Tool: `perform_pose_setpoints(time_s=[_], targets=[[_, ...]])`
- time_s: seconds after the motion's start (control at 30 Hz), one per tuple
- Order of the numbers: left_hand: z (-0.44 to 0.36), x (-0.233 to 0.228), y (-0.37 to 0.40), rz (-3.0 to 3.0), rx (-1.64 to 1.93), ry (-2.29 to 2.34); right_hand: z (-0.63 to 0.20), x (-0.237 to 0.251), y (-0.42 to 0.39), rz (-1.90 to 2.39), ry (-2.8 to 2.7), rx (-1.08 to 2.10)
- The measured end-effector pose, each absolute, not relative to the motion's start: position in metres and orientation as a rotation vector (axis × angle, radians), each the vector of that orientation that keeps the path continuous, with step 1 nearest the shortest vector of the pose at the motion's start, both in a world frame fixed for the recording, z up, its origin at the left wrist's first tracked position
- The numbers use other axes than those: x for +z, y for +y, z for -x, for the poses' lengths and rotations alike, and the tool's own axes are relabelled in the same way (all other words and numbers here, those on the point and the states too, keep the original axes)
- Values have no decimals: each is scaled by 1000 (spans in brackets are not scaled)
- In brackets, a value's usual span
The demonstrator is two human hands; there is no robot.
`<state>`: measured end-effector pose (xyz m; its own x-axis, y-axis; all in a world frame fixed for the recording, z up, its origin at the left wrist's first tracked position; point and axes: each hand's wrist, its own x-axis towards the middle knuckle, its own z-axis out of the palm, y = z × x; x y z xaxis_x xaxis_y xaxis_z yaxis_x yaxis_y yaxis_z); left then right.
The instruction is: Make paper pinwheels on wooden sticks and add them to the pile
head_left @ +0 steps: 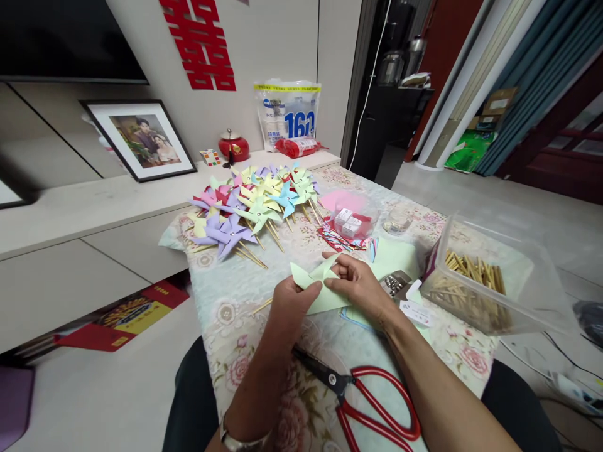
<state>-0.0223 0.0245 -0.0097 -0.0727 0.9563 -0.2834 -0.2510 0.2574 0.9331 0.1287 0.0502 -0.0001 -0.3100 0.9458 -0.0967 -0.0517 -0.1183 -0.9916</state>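
Heap of pastel paper pinwheels on wooden sticks (254,207) at the far end of the floral-clothed desk (226,307). Red-handled scissors (367,402) lying near the front edge. Clear plastic tub of wooden sticks (475,282) off right. Framed photograph (141,139) leaning on the pale sideboard, beside a red lidded jar (234,147).

likely home living room: framed photo (144,139), curtains (532,81)

Two hands, the left hand (289,304) and the right hand (360,285), show at the centre of the frame. One green paper sheet (315,285) lies between them. One pair of red scissors (367,402) sits bottom centre. One clear box of sticks (490,282) stands right. The pile of pinwheels (254,204), upper centre, overlaps too much to count.
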Motion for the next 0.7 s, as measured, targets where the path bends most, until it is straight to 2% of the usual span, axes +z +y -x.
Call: perform_pose_setpoints(time_s=[0.3, 0.7], targets=[[40, -9, 26, -613, 1250, 943, -138, 0, 54, 943, -1445, 1418], [45, -7, 27, -569, 1238, 933, -144, 5, 53, 801, -1767, 1232]])
